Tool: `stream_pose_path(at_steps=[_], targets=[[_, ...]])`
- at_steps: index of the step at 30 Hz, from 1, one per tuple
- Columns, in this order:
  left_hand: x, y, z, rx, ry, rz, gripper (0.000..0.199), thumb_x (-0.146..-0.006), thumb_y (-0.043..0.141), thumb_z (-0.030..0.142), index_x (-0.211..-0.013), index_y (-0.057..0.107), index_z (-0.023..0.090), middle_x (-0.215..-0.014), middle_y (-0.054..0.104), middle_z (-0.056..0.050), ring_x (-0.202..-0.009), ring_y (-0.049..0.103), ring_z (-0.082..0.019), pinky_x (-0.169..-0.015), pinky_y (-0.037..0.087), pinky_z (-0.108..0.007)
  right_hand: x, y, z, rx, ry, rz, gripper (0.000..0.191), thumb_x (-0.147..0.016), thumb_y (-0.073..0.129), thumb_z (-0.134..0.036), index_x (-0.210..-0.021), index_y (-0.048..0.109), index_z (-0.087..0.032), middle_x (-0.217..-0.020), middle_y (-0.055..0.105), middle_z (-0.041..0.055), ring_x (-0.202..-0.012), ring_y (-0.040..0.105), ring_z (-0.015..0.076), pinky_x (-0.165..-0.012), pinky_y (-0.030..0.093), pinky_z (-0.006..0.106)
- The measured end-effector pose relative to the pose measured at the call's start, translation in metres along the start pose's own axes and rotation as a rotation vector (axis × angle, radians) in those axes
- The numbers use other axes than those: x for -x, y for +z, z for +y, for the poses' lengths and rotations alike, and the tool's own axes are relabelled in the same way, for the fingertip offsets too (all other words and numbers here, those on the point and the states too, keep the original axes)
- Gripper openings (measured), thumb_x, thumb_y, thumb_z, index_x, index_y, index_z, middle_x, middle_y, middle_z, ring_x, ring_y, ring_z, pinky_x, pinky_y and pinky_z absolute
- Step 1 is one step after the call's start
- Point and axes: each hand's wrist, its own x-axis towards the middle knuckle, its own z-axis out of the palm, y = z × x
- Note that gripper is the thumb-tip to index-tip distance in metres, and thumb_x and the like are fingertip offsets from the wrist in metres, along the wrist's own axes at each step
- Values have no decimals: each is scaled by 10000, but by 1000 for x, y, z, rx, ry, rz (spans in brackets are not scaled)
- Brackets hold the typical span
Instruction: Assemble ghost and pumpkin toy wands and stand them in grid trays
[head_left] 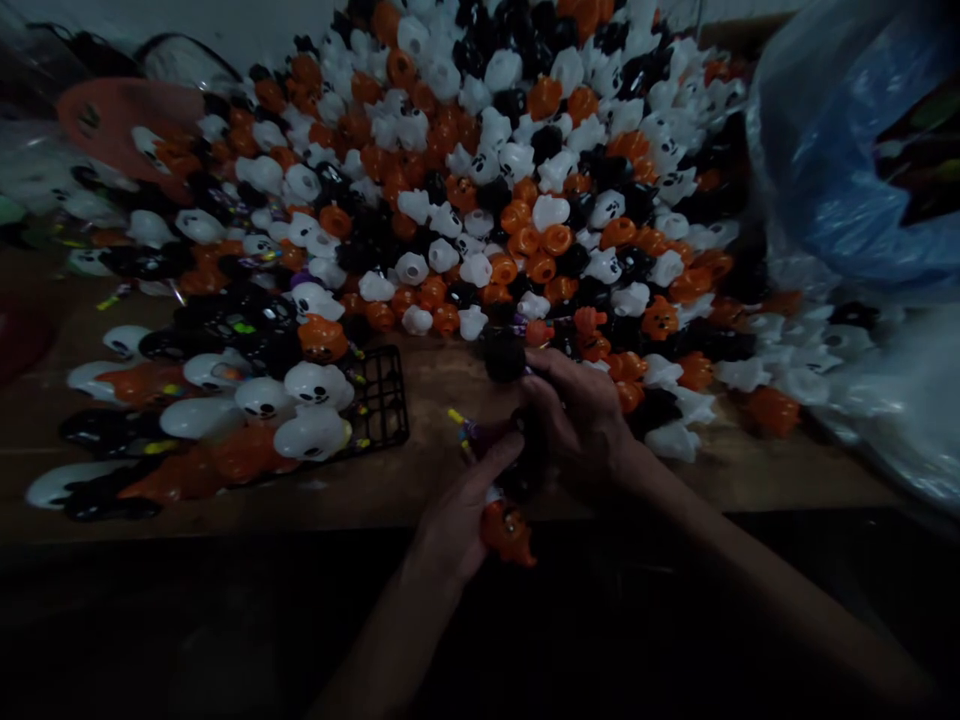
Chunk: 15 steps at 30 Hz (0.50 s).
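Close to the table's front edge, my left hand (459,520) is closed around small plastic toys. An orange pumpkin figure (508,532) shows below its fingers, and a dark figure (529,455) sits by its thumb. Thin sticks with yellow ends (459,422) poke out on the left of that hand. Just above and to the right, my right hand (581,410) pinches a round black figure (504,358), its fingers closed. Dim light hides how the dark pieces meet between the two hands.
A large heap of white ghost, orange pumpkin and black figures (480,200) covers the back of the wooden table (439,375). At left, figures lie in rows on a black plastic grid (386,395). Clear plastic bags with blue inside (832,170) stand at right; an orange scoop-like piece (112,120) lies back left.
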Motion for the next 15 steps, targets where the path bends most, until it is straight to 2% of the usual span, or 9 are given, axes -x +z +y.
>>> stream_pose_path(at_steps=[3,5,9,11,14,15], targets=[[1,-2,6,-15,-87,-94,271,-692,755,249,-929,668,151,-776,691,-20,-613,650,-136,-675,577,-301,-1,-1,-4,-45,2,-35,220,-937,429,-182,-1097,580,-176,-1031,657,54,-877,630,130,-770,506,243],[1,-2,9,-10,-94,-102,271,-706,744,273,-929,671,138,-764,689,-28,-604,644,-138,-626,569,-285,-4,3,-7,-28,-20,-30,223,-943,414,-177,-1101,571,-166,-1037,653,60,-906,624,133,-797,504,250],[-1,-3,11,46,74,-41,270,-726,727,224,-981,677,153,-924,704,-32,-809,663,-131,-715,545,-201,-14,19,-12,120,-111,-4,227,-943,433,-191,-1143,532,-152,-1055,644,76,-976,608,155,-846,500,277],[0,-3,12,88,115,-37,282,-717,728,191,-992,676,155,-951,706,-32,-872,662,-137,-765,534,-192,-18,25,-13,228,-155,30,239,-938,447,-199,-1159,519,-141,-1046,642,88,-976,608,169,-840,505,290],[3,-2,18,149,89,23,228,-736,710,193,-961,679,162,-880,716,-22,-757,677,-133,-700,550,-202,-10,21,-17,357,-174,166,228,-916,481,-176,-1132,525,-119,-1009,647,98,-953,615,178,-825,502,290],[3,-2,20,167,61,57,207,-753,697,206,-955,679,165,-854,717,-19,-688,673,-125,-652,553,-205,-4,16,-19,367,-148,167,220,-911,485,-171,-1120,528,-118,-993,648,96,-924,620,174,-799,505,283]])
